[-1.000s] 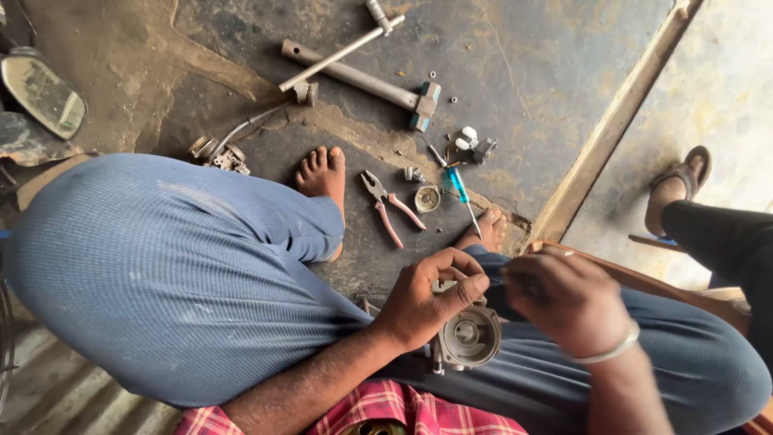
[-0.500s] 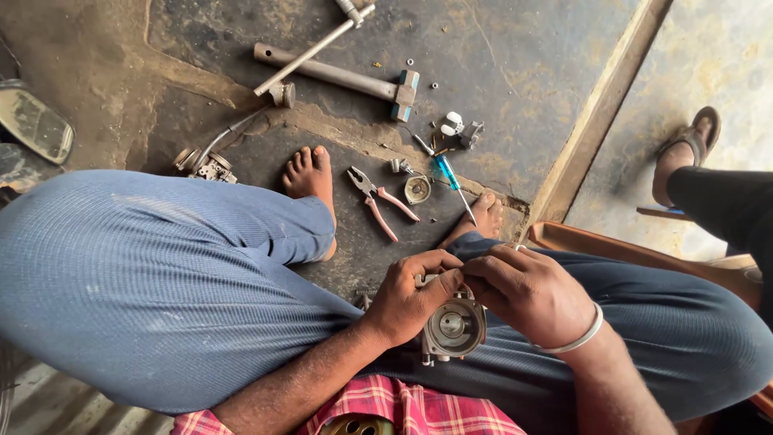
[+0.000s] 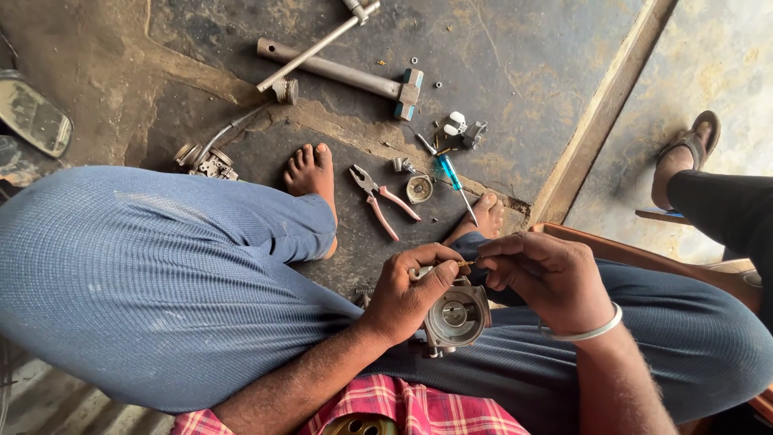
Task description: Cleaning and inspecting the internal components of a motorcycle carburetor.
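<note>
Brass, perhaps: the tiny part [image 3: 465, 263] pinched by the right hand [image 3: 547, 278] is too small to identify. Lower centre, the left hand [image 3: 411, 290] grips a grey carburettor [image 3: 455, 316], half hidden beneath both hands

My left hand [image 3: 407, 294] sits just below the middle of the frame, fingers curled and thumb pressed forward in a closed grip; its bare forearm runs down and to the left toward the bottom edge. My right hand [image 3: 547, 278] is just to the right of it, knuckles up, thumb and forefinger pinched together at the tip and pointing left, meeting my left thumb. The right wrist bends down toward the lower right, the forearm leaving the frame at the bottom.
</note>
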